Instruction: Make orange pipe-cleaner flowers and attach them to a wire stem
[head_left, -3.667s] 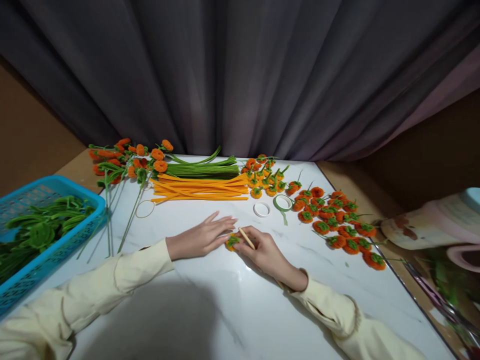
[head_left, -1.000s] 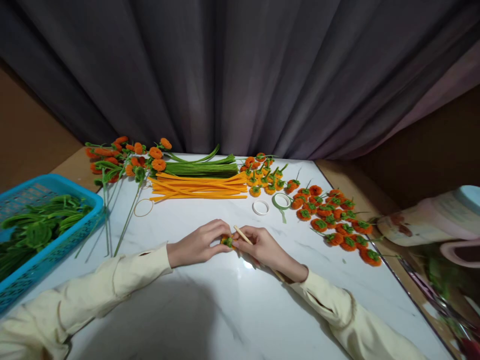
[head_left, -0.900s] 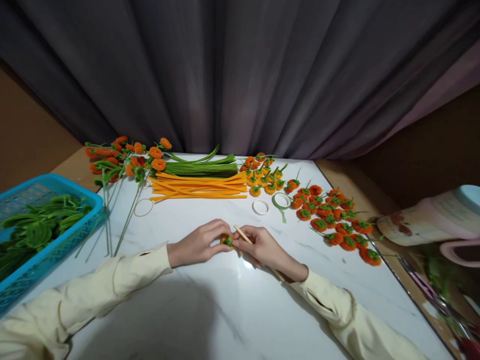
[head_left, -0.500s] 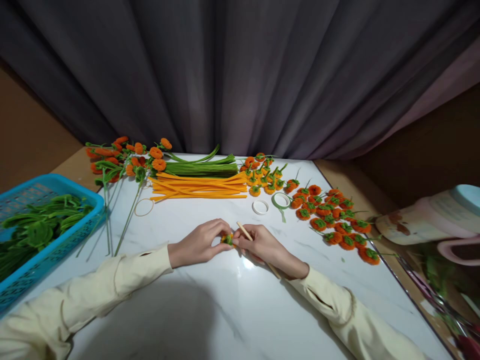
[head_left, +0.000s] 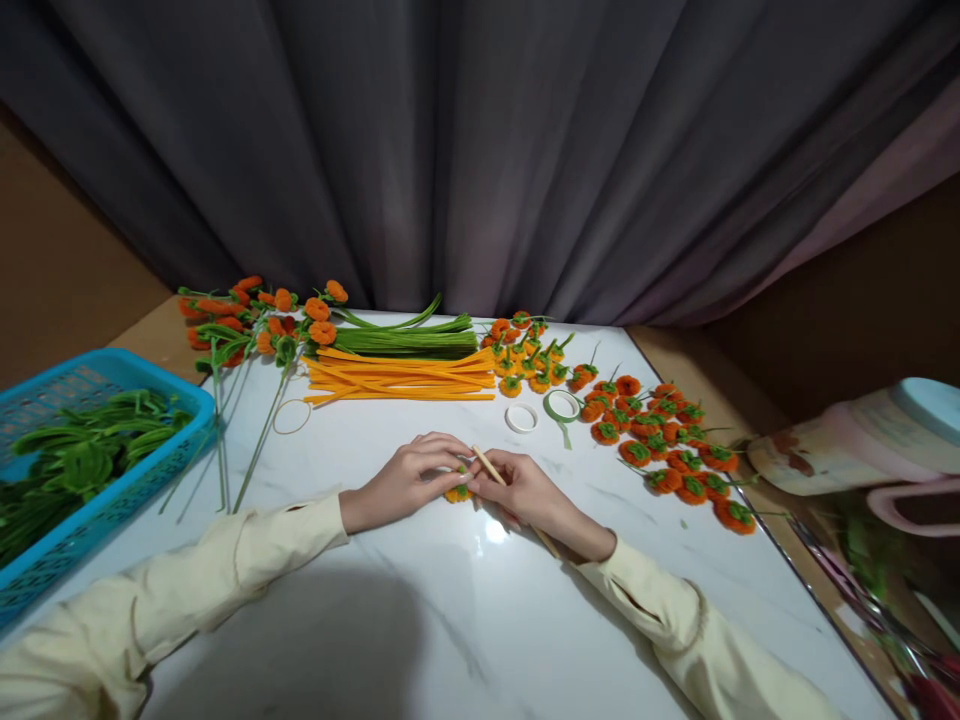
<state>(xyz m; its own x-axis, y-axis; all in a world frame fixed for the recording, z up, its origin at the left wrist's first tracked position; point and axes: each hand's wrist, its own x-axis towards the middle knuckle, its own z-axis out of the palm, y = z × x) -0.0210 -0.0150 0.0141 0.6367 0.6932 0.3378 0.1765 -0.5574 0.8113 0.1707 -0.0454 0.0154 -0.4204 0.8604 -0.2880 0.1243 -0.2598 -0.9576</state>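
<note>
Near the middle of the table, my left hand [head_left: 405, 482] pinches a small yellow-orange pipe-cleaner flower [head_left: 457, 495] with a green part on top. Its details are partly covered by my fingers. My right hand [head_left: 536, 505] is closed around a thin wooden stick [head_left: 489, 464], which slants from the fingertips back under the palm. The fingertips of both hands meet at the flower's green part. Just beyond them lie a white tape ring [head_left: 521, 417] and a roll of green tape [head_left: 551, 405] with its end loose.
Orange pipe cleaners [head_left: 397, 378] and green pipe cleaners [head_left: 409, 343] lie behind my hands. Yellow flowers [head_left: 540, 380] and orange flowers [head_left: 667, 480] spread rightward. Stemmed flowers [head_left: 319, 333] and a blue basket [head_left: 199, 405] of green leaves are left. A large cup [head_left: 840, 445] lies at right.
The flower has turned and sits slightly lower between my fingers, its yellow side showing more towards me. My left fingers have moved over its top. The stick stays in my right hand.
</note>
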